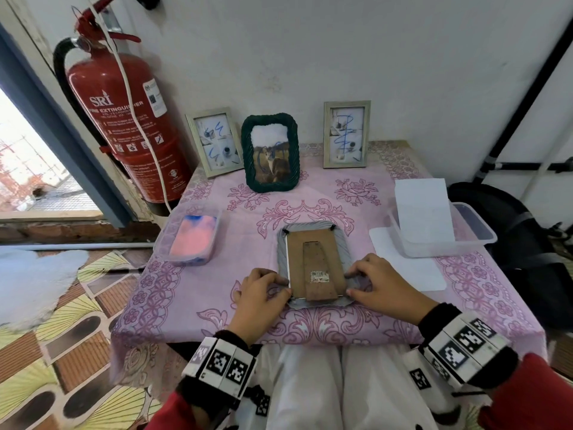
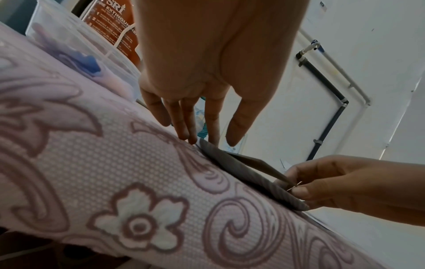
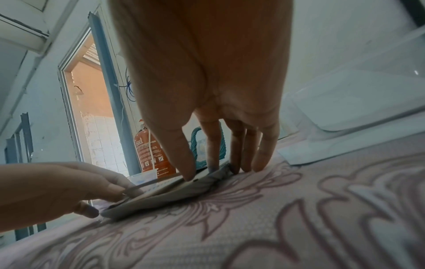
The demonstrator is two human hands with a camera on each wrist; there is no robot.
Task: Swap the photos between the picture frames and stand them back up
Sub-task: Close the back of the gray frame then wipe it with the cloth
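A grey picture frame [image 1: 313, 226] [image 2: 241, 172] [image 3: 172, 198] lies face down on the pink tablecloth, its brown backing board [image 1: 316, 256] and folded stand facing up. My left hand [image 1: 286, 290] [image 2: 207, 142] [image 3: 122, 189] pinches the board's near left corner between thumb and forefinger. At the near right corner my right hand [image 1: 350, 283] [image 2: 294, 183] [image 3: 207, 172] pinches the board the same way. A dark green frame [image 1: 270, 152] with an animal photo stands upright behind. Two silver frames [image 1: 214, 141] [image 1: 346, 134] stand either side of it against the wall.
A lidded plastic box [image 1: 189, 237] with pink and blue contents sits at the left. A clear tub [image 1: 474, 234] holding a white sheet [image 1: 423, 209] sits at the right on a flat lid. A red fire extinguisher [image 1: 124, 119] stands beside the table's left edge.
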